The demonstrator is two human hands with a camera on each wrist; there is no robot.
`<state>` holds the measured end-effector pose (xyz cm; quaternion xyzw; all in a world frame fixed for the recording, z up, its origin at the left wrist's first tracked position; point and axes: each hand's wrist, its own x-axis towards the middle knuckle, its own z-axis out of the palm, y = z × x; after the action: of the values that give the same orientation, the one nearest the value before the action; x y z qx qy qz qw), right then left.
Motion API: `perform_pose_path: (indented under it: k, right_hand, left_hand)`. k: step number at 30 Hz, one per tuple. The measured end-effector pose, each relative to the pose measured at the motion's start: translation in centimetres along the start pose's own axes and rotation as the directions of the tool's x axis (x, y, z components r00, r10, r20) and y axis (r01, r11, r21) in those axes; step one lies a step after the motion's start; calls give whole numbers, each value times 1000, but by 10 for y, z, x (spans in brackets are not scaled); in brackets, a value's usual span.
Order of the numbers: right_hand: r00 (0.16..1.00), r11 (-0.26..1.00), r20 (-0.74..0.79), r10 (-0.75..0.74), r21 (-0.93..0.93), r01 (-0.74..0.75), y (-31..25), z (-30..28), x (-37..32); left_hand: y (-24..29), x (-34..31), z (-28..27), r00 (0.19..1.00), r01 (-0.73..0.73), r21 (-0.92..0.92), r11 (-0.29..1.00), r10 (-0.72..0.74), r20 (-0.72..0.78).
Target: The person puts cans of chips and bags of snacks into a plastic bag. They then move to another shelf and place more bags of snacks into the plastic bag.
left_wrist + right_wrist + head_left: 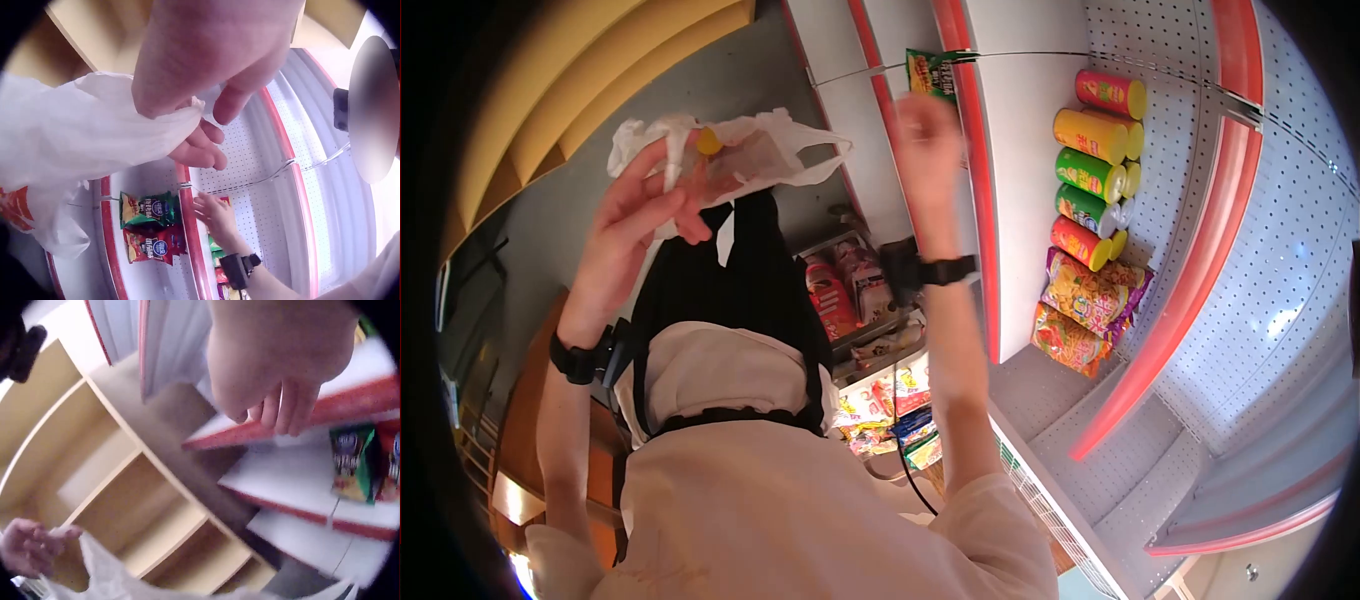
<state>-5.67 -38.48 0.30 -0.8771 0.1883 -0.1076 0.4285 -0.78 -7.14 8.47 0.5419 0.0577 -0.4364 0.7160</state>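
A thin white plastic bag [770,150] hangs from my left hand [628,225], whose fingers and thumb grip its bunched handle. Through the film show a yellow round thing [708,141] and, in the left wrist view, an orange-red patch [15,209]. My right hand [930,150], blurred in the head view, is raised in front of the shelves. In the left wrist view its fingers are spread loosely, holding nothing. Closest to it are a green chip bag [353,462] and a red chip bag [150,247], on a lower shelf in the right wrist view.
Cardboard snack cans [1090,173] and noodle packets [1085,295] stand in a row on the white shelf to the right. Red shelf edges [281,419] jut out beside my right hand. Wooden shelving [144,506] is on the left, and packaged goods [850,290] lie low ahead.
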Motion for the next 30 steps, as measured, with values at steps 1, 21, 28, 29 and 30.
perform_pose_path:
  k: [1,21,28,29,30]
  right_hand:
    - [997,998,-46,66,28,-65,13,-32,15]
    - [873,507,-478,95,-732,-456,93,-217,203]
    - [874,431,-470,-122,-818,-380,65,-198,199]
    - [874,433,-472,-117,-816,-382,50,-192,192]
    - [930,500,-346,-122,-831,-243,30,-186,183]
  left_hand:
    - [1,-2,1,1000,3,31,1000,-2,-19]
    - [-3,0,5,990,-104,99,990,113,-89]
    - [-3,-1,14,986,-117,38,992,121,-112]
    - [-2,-2,16,988,-119,17,993,120,-96]
    - [0,-1,18,988,-119,20,993,121,-95]
